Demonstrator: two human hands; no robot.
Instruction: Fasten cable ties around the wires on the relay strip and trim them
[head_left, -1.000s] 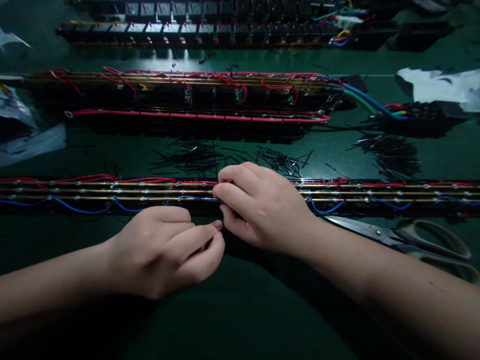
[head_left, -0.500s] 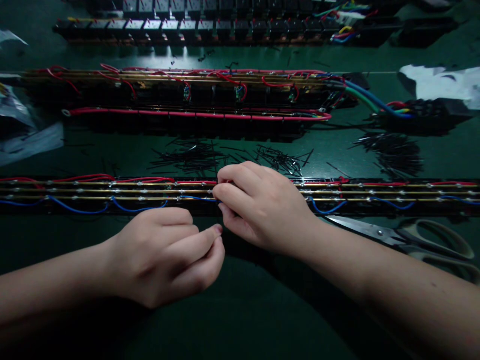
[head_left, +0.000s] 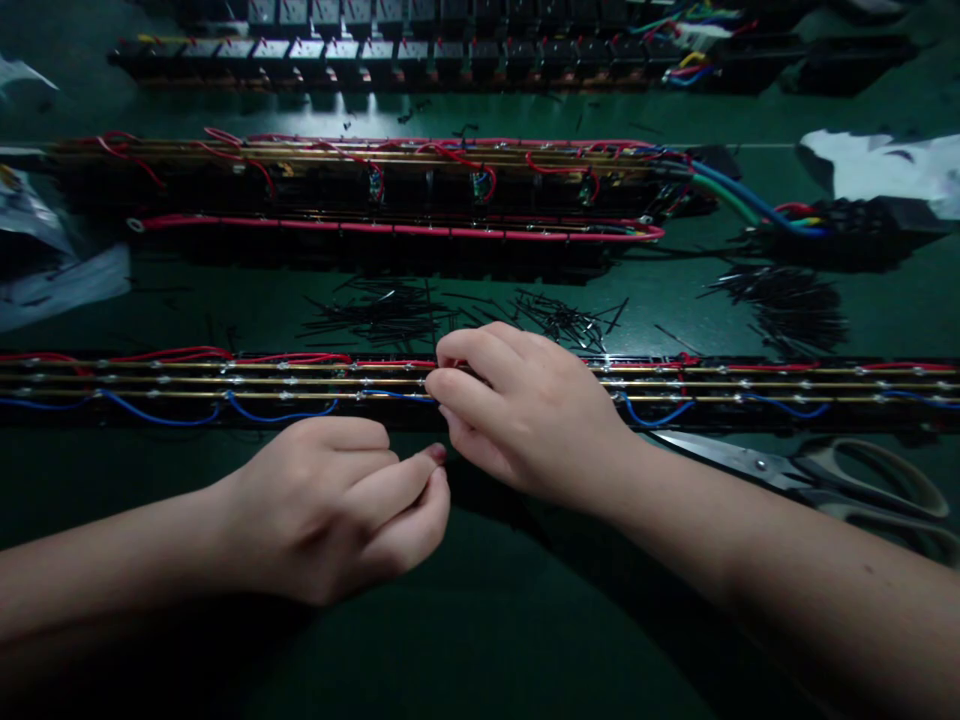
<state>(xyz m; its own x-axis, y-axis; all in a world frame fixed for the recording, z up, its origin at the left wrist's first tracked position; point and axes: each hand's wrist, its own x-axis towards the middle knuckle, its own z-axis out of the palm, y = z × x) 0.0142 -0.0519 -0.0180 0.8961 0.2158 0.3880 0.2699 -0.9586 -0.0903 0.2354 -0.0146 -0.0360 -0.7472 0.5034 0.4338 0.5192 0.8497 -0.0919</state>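
A long black strip assembly [head_left: 180, 380] with three brass rods, red wires along its far side and blue wires along its near side runs across the view. My right hand [head_left: 525, 410] rests over its middle, fingers bent and closed at the rods; what the fingertips hold, if anything, is hidden beneath them. Just in front of the strip, my left hand [head_left: 352, 510] is closed, thumb and forefinger pinched together beside my right hand's thumb. Whatever is in that pinch is too small or too dark to make out.
Scissors [head_left: 795, 475] lie right, partly behind my right forearm. Beyond the strip are piles of short black ties [head_left: 382, 312] and a black assembly with red wires [head_left: 405, 230]. Further back stand rows of black blocks [head_left: 375, 60]. Plastic bags [head_left: 67, 285] lie at left.
My left hand has tilted and shifted very slightly, still pinched. My right hand stays in the same place on the strip.
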